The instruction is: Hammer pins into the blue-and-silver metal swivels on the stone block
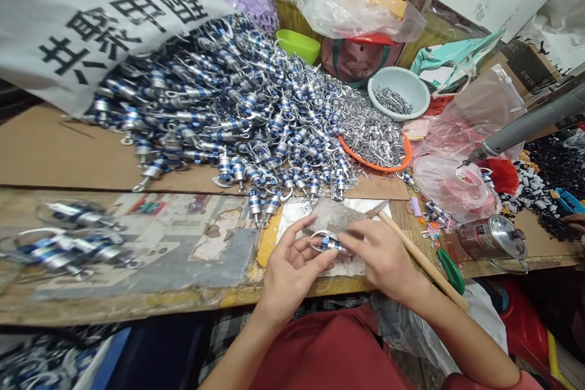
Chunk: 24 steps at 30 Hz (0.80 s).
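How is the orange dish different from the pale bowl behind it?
The orange dish is shallow and heaped so full of small silver pieces that only its rim shows; the pale bowl is deeper, with just a few at the bottom. The orange dish sits nearer the person, beside the pile of blue and silver clips; the pale bowl stands farther back. Both are round and hold silver pieces.

small shiny clip (pixel 329 244) with a silver ring at one end and a blue band round its middle, lying sideways, pinched between the fingers of both hands, just above the near edge of the counter (pixel 150 268)
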Each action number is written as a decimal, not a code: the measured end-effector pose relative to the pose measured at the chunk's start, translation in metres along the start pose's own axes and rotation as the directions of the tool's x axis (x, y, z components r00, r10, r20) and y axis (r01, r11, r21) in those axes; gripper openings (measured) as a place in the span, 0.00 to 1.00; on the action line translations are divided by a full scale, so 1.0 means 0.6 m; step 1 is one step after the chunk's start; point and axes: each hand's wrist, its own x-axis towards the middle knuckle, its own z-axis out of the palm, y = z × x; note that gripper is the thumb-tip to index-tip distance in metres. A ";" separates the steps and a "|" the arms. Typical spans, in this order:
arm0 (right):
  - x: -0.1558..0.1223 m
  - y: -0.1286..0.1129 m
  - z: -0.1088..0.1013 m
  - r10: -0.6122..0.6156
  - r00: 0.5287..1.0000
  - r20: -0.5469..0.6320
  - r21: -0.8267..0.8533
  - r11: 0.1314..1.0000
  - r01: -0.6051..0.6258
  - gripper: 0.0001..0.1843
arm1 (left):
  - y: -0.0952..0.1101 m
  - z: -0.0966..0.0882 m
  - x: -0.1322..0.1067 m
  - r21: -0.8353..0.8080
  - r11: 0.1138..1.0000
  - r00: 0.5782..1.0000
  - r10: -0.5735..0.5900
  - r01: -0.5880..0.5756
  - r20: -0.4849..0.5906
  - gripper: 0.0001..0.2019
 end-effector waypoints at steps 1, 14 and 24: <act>-0.014 0.013 -0.003 0.116 0.993 -0.038 -0.019 0.993 -0.117 0.16 | 0.000 0.000 -0.001 0.005 1.000 1.000 -0.003 0.003 -0.004 0.34; -0.058 0.031 -0.053 0.367 0.930 0.031 0.062 0.927 -0.369 0.21 | -0.007 -0.003 0.002 0.096 0.995 0.999 0.037 -0.033 -0.033 0.34; -0.043 -0.007 -0.043 0.127 0.986 0.108 -0.032 0.992 -0.124 0.30 | 0.005 0.003 0.000 0.035 0.999 1.000 0.008 -0.008 -0.013 0.37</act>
